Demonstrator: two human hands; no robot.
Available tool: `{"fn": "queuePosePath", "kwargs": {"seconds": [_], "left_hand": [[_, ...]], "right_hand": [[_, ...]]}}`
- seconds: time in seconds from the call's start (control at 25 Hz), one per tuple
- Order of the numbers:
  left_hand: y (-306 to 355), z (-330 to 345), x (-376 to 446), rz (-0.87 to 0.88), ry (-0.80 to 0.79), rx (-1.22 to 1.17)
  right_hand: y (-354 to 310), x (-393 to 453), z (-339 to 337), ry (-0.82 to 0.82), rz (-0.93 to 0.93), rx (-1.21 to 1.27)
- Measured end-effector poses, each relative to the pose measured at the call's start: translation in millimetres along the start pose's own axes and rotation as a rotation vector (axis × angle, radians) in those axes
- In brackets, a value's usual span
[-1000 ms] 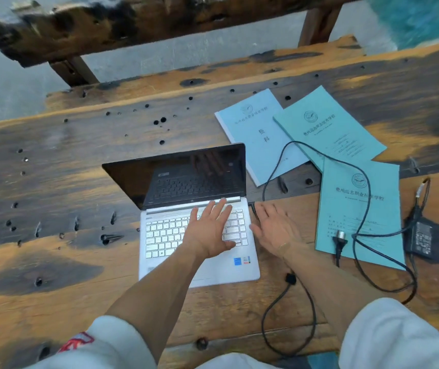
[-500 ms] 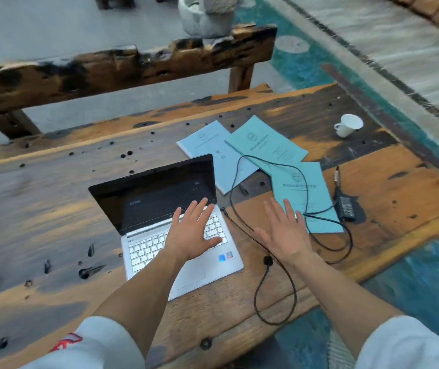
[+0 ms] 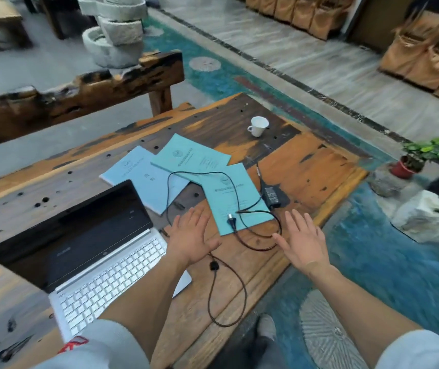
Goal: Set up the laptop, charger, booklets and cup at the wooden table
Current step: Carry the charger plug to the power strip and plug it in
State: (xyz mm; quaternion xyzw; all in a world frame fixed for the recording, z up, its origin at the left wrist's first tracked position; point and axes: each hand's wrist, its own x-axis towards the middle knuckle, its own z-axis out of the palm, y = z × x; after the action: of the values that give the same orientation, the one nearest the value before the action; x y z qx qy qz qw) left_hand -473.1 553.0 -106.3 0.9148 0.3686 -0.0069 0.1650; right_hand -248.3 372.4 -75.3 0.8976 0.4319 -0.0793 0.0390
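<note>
One view only here, the head camera, looking forward and steeply down from above the near edge of the wooden table [image 3: 306, 169]. It's close in: both forearms rise from the bottom corners, the left hand [image 3: 190, 237] and right hand [image 3: 302, 239] sit mid-frame. The lens faces along the table and to its right end, taking in the floor beyond and a potted plant [image 3: 420, 155]. Wide-angle bend curves the edges, and the far right looks smeared, probably blur. The laptop [image 3: 85, 251] fills the lower left.

Open laptop [image 3: 101, 251], 3 booklets [image 3: 194, 161], charger [image 3: 271, 194], cup [image 3: 258, 125] on wooden table [image 3: 306, 166].
</note>
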Motion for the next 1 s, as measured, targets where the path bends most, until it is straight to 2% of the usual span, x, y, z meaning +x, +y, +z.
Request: {"fn": "queuePosePath", "kwargs": {"seconds": [0.16, 0.36, 0.52, 0.76, 1.0], "left_hand": [[43, 20, 30, -0.076, -0.032, -0.057], [97, 52, 65, -0.292, -0.087, -0.149], [124, 66, 77, -0.457, -0.088, -0.146], [131, 83, 81, -0.622, -0.076, -0.104], [121, 104, 104, -0.808, -0.159, -0.188]], "right_hand": [[55, 30, 5, -0.008, 0.004, 0.037], [130, 87, 9, -0.063, -0.011, 0.081], [160, 124, 18, -0.109, -0.087, 0.097], [148, 164, 36, -0.200, -0.138, 0.136], [109, 207, 61, -0.237, -0.158, 0.135]]}}
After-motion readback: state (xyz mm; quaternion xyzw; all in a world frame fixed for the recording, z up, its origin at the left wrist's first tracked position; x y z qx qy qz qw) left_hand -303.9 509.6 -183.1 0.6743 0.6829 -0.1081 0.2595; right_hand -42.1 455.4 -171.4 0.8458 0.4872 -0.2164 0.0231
